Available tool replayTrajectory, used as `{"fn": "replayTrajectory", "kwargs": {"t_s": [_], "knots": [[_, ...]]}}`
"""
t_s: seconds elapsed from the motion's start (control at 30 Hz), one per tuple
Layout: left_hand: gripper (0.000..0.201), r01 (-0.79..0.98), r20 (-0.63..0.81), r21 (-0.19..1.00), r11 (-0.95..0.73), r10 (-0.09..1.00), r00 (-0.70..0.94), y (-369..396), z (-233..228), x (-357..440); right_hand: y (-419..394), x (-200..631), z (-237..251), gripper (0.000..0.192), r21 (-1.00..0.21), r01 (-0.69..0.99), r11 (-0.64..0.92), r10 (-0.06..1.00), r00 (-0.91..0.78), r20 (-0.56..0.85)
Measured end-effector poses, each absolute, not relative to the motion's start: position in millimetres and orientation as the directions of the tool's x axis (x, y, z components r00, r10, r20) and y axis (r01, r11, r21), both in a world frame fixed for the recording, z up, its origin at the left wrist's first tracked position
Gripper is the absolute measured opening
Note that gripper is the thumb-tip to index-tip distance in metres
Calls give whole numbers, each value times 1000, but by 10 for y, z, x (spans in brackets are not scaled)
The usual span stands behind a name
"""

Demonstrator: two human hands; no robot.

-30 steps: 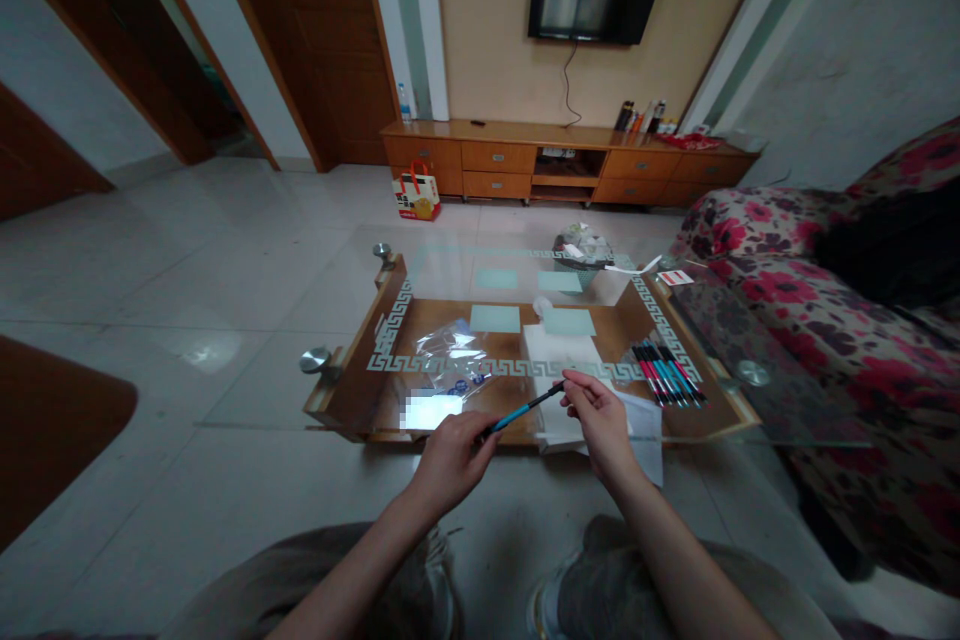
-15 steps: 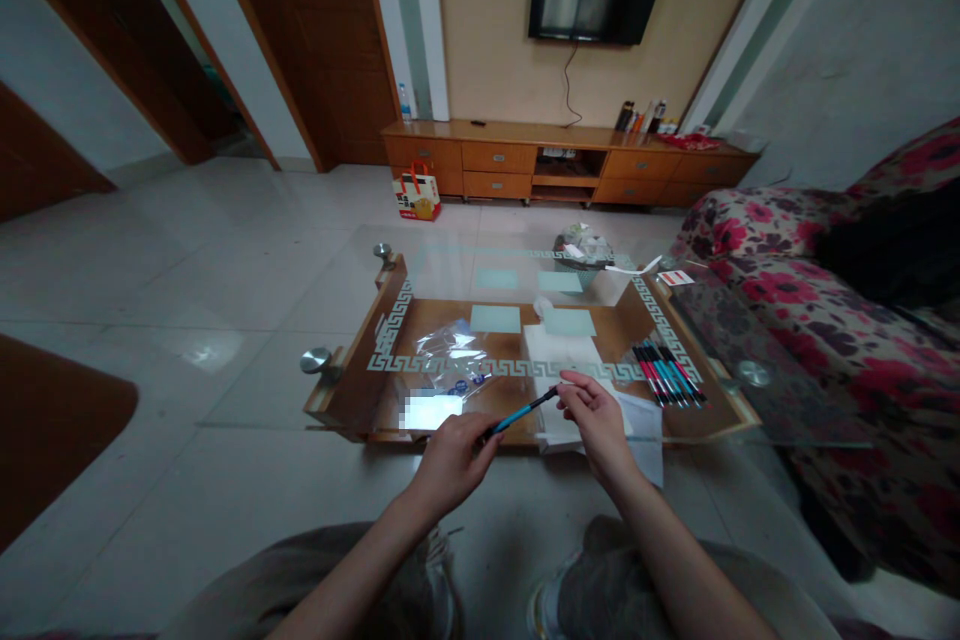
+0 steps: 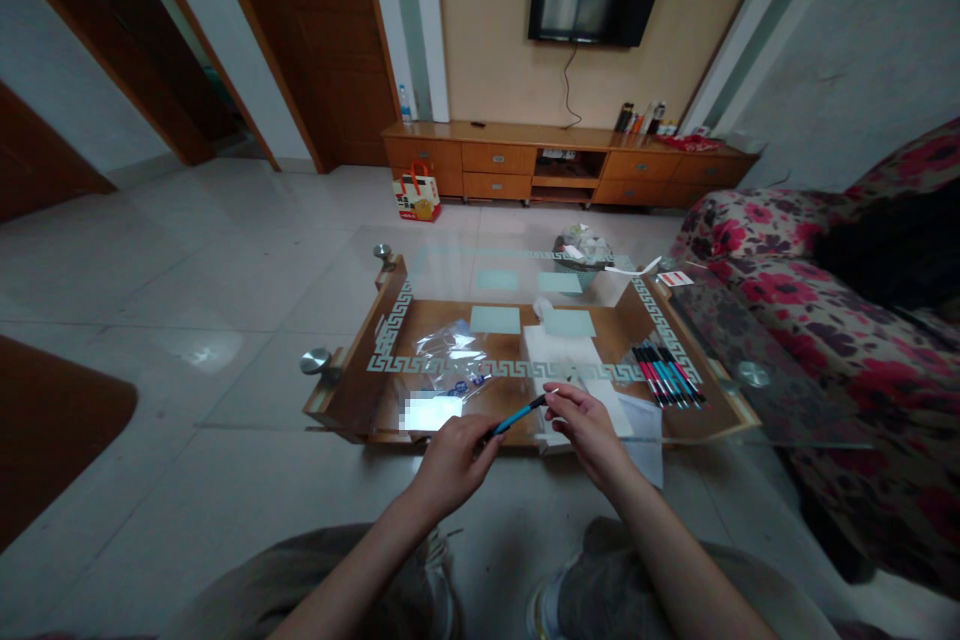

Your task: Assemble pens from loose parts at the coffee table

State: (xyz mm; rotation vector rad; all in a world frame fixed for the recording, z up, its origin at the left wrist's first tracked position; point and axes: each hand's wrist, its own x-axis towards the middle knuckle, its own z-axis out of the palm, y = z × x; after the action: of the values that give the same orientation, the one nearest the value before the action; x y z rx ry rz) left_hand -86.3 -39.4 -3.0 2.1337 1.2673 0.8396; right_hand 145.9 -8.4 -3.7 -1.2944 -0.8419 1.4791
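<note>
My left hand [image 3: 452,457] grips the lower end of a blue and black pen [image 3: 516,416], which slants up to the right. The fingers of my right hand [image 3: 585,426] pinch the pen's upper black end. Both hands hover over the near edge of a glass-topped coffee table [image 3: 390,325]. A row of several red, blue and black pens [image 3: 666,375] lies on the glass to the right. White paper sheets [image 3: 570,360] lie under my right hand.
A clear plastic bag [image 3: 454,360] lies on the glass left of centre. Pale green squares [image 3: 495,319] sit further back. A floral sofa [image 3: 825,320] stands to the right. A wooden TV cabinet [image 3: 570,160] and a gift bag [image 3: 417,192] stand at the far wall.
My right hand has slid down and left along the pen towards my left hand, so less of the pen shows between them. The left hand has stayed put.
</note>
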Motion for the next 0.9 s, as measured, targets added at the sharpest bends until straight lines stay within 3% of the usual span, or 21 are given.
{"fn": "replayTrajectory", "kwargs": {"t_s": [0.4, 0.9], "knots": [[26, 587, 251, 664, -463, 878, 408, -405, 3, -849, -92, 1451, -28, 35, -929, -207, -306, 950, -1, -312], [27, 592, 260, 664, -456, 884, 390, -415, 21, -841, -86, 1454, -58, 30, -828, -437, -351, 926, -30, -376]]}}
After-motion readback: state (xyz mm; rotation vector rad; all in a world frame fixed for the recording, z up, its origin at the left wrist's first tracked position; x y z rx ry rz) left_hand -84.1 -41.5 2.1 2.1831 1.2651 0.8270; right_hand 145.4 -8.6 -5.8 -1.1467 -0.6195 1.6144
